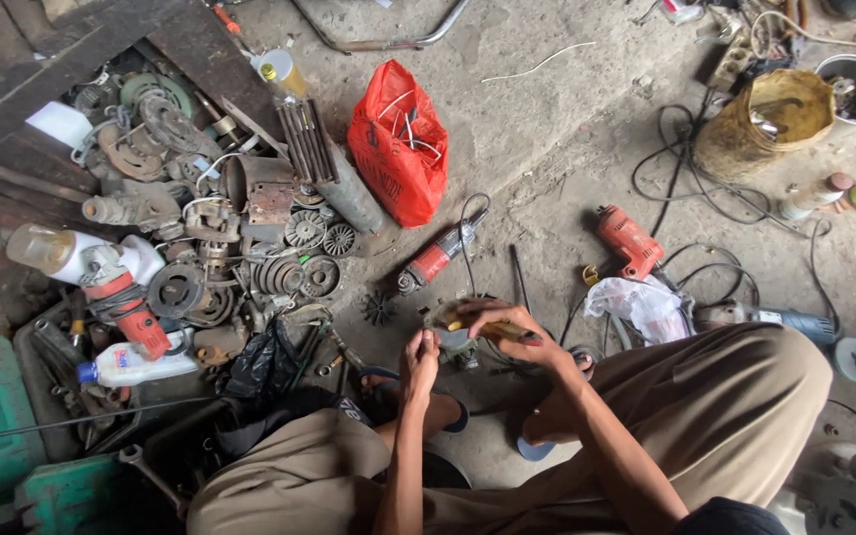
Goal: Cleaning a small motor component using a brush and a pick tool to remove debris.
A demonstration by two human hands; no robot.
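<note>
Hands: both closed; left hand (420, 357) pinching the near edge of a small metal part (451, 332), right hand (502, 322) gripping a yellow-handled tool (492, 327) laid across it.
Where: held low over the concrete floor (547, 139), just above the feet, between the knees.
Scrap pile (220, 228): discs, gears and housings heaped to the left, well apart from the work.
Red bag (398, 144): standing beyond, near the pile.
Red grinder (438, 258): lying on the floor just past the hands, cord trailing.
Red drill (629, 241): to the right, near a white plastic bag (641, 307).
Metal part, handling: judged stiff, dense for its size, probably greasy and so slippery; detail too small to tell.
Hold: best at the rim with fingertips, clear of the tool tip.
Tool, handling: light, rigid; best held at the handle.
</note>
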